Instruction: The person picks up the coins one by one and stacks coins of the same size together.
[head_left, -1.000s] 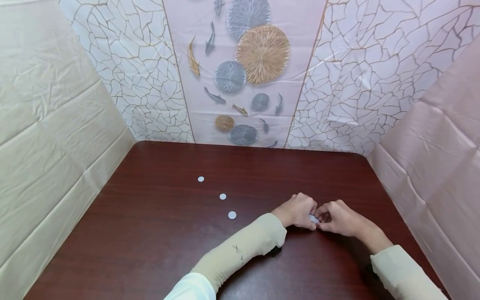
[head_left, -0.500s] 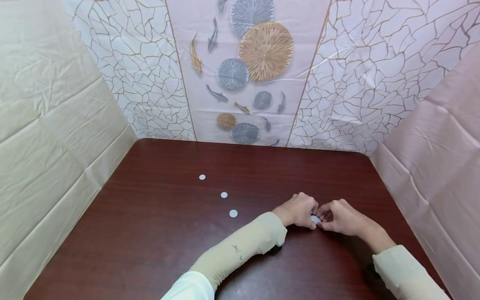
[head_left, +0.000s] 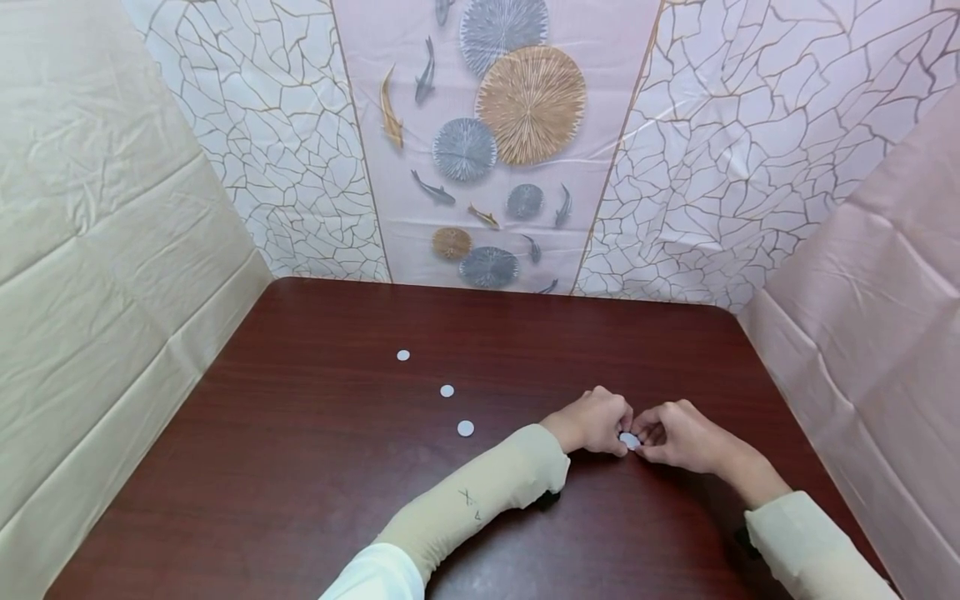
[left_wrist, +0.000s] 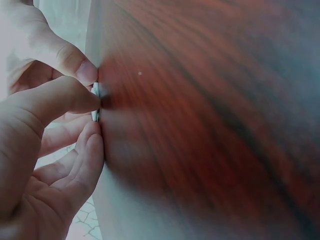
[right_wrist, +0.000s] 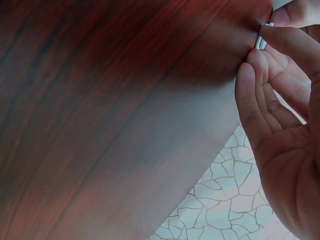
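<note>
Toward the right of the table, a small white round disc [head_left: 629, 441] lies between the two hands. My left hand [head_left: 600, 421] grips its left side with thumb and fingertips. From the opposite side my right hand [head_left: 682, 435] pinches it too, so the fingers of both hands almost meet. Seen edge-on in the left wrist view, the disc [left_wrist: 95, 115] is thin and partly covered by the left thumb [left_wrist: 75, 95]. In the right wrist view the disc's edge [right_wrist: 260, 43] looks layered, perhaps more than one piece; I cannot tell.
Three more white discs lie apart in a slanting row left of the hands: a far one [head_left: 403, 355], a middle one [head_left: 447, 391] and a near one [head_left: 466, 428]. The dark red-brown table [head_left: 300, 467] is bordered by patterned cloth [head_left: 675, 208] behind and plain cloth at both sides.
The disc between the hands shows more of its face than a second ago, as the fingertips have shifted slightly apart. The other three discs lie as before.
</note>
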